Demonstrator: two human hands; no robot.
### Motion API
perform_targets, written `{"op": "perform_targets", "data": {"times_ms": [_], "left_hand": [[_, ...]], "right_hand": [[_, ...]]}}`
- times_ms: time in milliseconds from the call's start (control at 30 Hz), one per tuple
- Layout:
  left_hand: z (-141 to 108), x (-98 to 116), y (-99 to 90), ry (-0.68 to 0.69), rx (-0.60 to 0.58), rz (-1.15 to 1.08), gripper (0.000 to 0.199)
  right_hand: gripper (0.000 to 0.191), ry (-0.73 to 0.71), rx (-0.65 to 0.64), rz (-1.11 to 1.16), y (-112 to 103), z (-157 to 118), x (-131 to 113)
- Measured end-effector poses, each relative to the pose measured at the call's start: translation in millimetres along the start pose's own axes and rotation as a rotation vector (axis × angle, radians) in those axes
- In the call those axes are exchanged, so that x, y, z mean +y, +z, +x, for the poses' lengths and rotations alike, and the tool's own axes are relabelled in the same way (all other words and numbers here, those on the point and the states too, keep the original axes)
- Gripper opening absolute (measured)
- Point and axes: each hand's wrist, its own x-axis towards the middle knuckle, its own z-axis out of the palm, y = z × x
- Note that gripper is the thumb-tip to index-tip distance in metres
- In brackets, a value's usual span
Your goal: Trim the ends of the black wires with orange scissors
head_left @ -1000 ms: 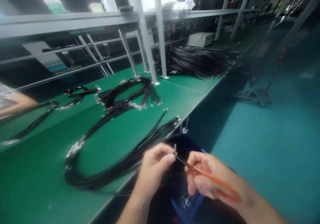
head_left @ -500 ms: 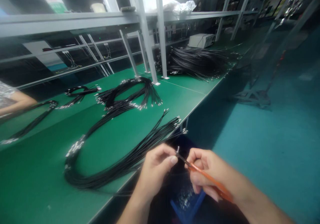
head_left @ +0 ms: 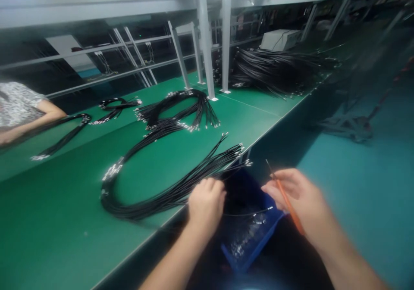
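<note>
While the green table (head_left: 58, 225) fills our left, a shelf (head_left: 97, 10) spans its far side and a person (head_left: 21, 104) rests an arm near more cables. Closest to us, a curved black bundle (head_left: 139, 210) lies on the table, its silver tips reaching the edge. Below that edge we see a blue bin (head_left: 263, 242) holding small shiny bits.

Our 2 hands have just parted: the left hand (head_left: 207, 204) has turned over beside the bundle, its fingers curled close together; what they hold is hidden, so we cannot tell. Our right hand (head_left: 291, 191) has drawn back, fingers closed around the orange tool (head_left: 287, 206), whose dark point is up and touching nothing.

Just past the left hand, 1 thin cable (head_left: 247, 215) stretches over the bin, its silver end free. We judge that the tool's contact at the left fingertips is over for now.
</note>
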Motion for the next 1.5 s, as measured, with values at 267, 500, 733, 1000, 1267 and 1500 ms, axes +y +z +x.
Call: {"op": "perform_targets", "data": {"times_ms": [267,500,733,1000,1267,1500], "left_hand": [[-3,-48,5.6,0.099,-0.056,0.065,0.016],[21,-25,-32.7,-0.042,-0.103,-0.291,0.021],[42,42,-56.0,-0.019,-0.137,-1.004,0.012],[30,44,-40.2,-0.276,-0.222,-1.233,0.018],[23,42,-47.5,-0.17,-0.149,-0.976,0.008],[19,36,-43.2,-0.225,-0.191,-1.134,0.014]], "right_hand": [[0.041,-0.022,-0.001,0.161,-1,-3,-8],[0.036,-0.081,0.084,0.337,-3,1,2],[0.033,-0.089,0.027,0.436,18,-9,12],[0.035,-0.153,0.089,0.423,26,-14,2],[0.027,-0.171,0.076,0.523,29,-10,-3],[0.033,-0.078,0.005,0.564,31,-12,1]]}}
